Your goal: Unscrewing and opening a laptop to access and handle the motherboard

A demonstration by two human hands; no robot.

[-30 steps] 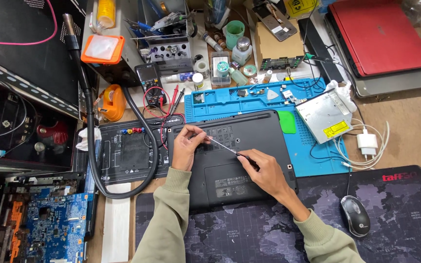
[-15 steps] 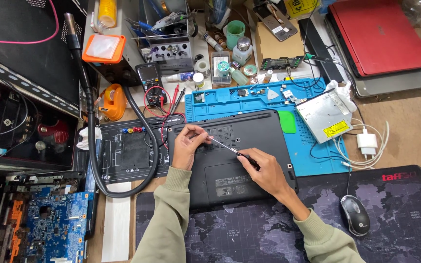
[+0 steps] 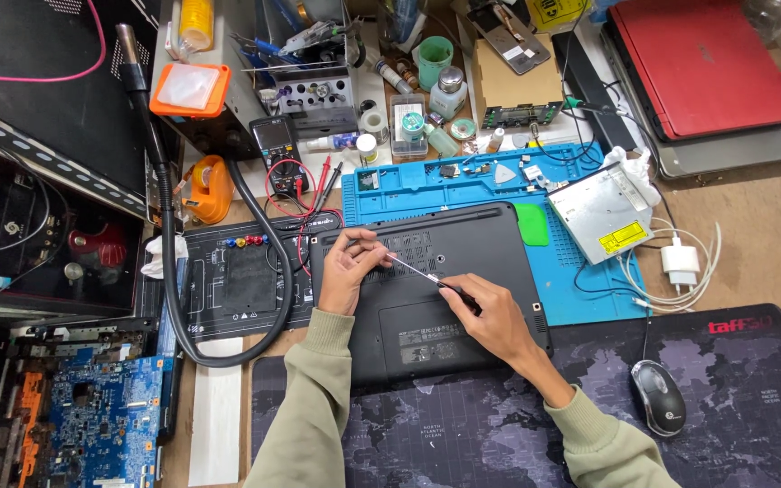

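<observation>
From the head camera, a black laptop (image 3: pixel 436 289) lies bottom-up in the middle of the bench, its far half on a blue mat (image 3: pixel 463 185) and its near edge over a dark desk mat (image 3: pixel 752 407).

The left hand (image 3: pixel 347 269) rests on the laptop's far left corner, fingers curled and pinched around the tip of a thin screwdriver (image 3: pixel 422 272). The right hand (image 3: pixel 488 312) sits on the laptop's middle, closed around the screwdriver's dark handle, so the tool slants across the base from one hand to the other. Both hands are on top of the laptop, the left nearer its far edge.

Right of the laptop, on the blue mat, lies a silver drive (image 3: pixel 603 212), with a white charger (image 3: pixel 680 264) just beyond it. A mouse (image 3: pixel 659 398) sits on the desk mat, near the laptop's right corner. Left of the laptop is a black mat (image 3: pixel 237 280), looped by a thick black hose (image 3: pixel 169 226). Well behind the laptop, to the right, lies a red laptop (image 3: pixel 698 63).
</observation>
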